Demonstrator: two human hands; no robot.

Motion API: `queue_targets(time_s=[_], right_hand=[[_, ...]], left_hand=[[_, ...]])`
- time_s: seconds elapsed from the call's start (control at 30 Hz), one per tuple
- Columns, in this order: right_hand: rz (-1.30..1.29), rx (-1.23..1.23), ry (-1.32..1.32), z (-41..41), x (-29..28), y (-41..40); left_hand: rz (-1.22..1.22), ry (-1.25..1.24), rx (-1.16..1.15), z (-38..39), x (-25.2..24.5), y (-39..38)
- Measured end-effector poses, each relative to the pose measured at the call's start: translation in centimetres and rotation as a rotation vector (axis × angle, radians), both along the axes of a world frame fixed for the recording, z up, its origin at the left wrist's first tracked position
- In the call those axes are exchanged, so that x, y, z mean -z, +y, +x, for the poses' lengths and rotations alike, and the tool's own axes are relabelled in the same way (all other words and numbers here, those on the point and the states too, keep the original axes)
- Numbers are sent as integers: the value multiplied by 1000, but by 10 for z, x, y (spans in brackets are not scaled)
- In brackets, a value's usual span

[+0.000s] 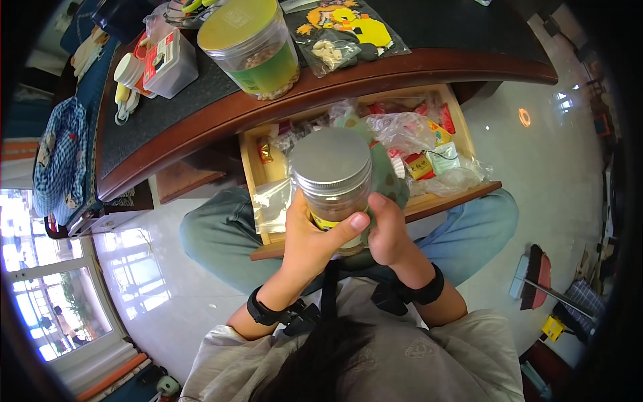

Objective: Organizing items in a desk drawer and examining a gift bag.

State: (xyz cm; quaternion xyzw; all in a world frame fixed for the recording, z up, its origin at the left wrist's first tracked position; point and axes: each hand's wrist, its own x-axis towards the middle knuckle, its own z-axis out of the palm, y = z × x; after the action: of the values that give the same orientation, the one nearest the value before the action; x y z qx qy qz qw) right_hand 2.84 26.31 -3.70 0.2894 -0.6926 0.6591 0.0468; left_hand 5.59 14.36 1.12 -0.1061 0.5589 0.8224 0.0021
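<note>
A clear jar [334, 201] with a silver screw lid and a yellow label is in my left hand [311, 238], its thumb across the front. Behind and to the right of the jar is a green spotted soft thing [389, 178], perhaps a plush toy. My right hand [389, 228] closes on its lower part, close beside the jar; most of that hand's fingers are hidden. Both hands are over a pulled-out wooden drawer [249, 166]. In it lie clear plastic bags [402, 131], red packets [446, 118] and a white sachet [443, 158].
On the dark desk top [150, 128] stand a large gold-lidded jar [263, 68], a plastic box [176, 65] and a white-capped bottle [129, 70]. A bagged yellow figure [369, 31] lies near the desk edge. A checked cloth [63, 156] hangs at left; a broom [535, 281] is on the floor at right.
</note>
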Motion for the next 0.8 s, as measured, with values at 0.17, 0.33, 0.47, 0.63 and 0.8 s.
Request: queue_targets(time_s=[0.17, 0.33, 0.47, 0.63, 0.8], right_hand=[[71, 92, 160, 9, 21, -1], [-519, -43, -979, 7, 7, -14], [-961, -151, -1234, 8, -26, -20], [-1044, -228, -1416, 6, -35, -19], [-944, -142, -1525, 13, -33, -16]], left_hand=[[100, 40, -78, 1, -1, 2], [70, 253, -181, 2, -3, 1], [-1, 227, -84, -5, -9, 0], [-314, 405, -253, -6, 6, 5], [-600, 485, -244, -7, 14, -8]])
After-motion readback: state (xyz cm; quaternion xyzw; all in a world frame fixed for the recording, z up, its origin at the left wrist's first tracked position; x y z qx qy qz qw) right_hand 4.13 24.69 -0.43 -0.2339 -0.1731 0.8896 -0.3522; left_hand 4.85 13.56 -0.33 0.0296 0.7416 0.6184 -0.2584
